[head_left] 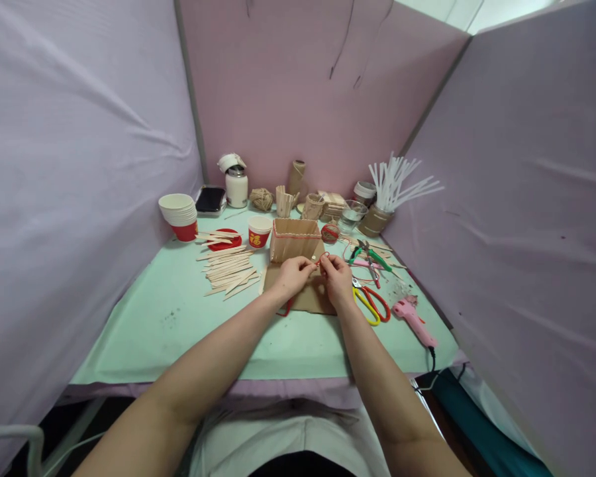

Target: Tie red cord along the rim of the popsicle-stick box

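So here's where we're at: both our hands are up close together, just apart, pinching a thin red cord [325, 254]. Our left hand [297, 275] has it between thumb and fingertips, our right hand [336, 275] does the same, and a little loop pokes up between them. Too small to tell whether there's a knot in it.

The box [293, 248] sits right beyond our hands, just past the left one. Its walls look done to us: they're up and joined, and there's red trim along the top rim. The cord in our fingers doesn't look fixed to anything yet, so we'd call that bit unfinished. How much is left overall, we honestly can't say.

Under our hands there's a flat piece of cardboard [308, 299] on the desk [203, 338]. Scissors [366, 291] lie just right of our right hand, with the pink glue gun [412, 319] further right. A ball of red cord [330, 232] is beyond the right hand, and loose wooden sticks [228, 268] are spread out left of the left one.
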`<move>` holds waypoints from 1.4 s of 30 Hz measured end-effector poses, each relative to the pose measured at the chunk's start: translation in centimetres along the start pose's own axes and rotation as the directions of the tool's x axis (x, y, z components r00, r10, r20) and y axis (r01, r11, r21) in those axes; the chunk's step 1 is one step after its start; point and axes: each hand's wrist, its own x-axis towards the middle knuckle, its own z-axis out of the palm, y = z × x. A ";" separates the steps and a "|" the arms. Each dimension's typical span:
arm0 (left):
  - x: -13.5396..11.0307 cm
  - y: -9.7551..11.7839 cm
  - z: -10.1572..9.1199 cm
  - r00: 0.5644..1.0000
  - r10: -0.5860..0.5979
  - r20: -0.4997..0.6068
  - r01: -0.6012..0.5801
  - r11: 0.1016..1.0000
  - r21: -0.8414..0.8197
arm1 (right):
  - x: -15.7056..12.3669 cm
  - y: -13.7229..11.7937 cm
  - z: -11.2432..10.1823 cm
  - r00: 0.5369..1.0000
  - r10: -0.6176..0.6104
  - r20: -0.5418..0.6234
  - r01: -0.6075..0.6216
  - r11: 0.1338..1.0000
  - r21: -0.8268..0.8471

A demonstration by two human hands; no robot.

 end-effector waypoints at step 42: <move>-0.3 0.9 -0.5 0.995 0.059 0.080 -0.060 0.998 0.003 | 0.6 1.1 -1.9 0.956 -0.257 -0.142 0.157 0.857 -0.491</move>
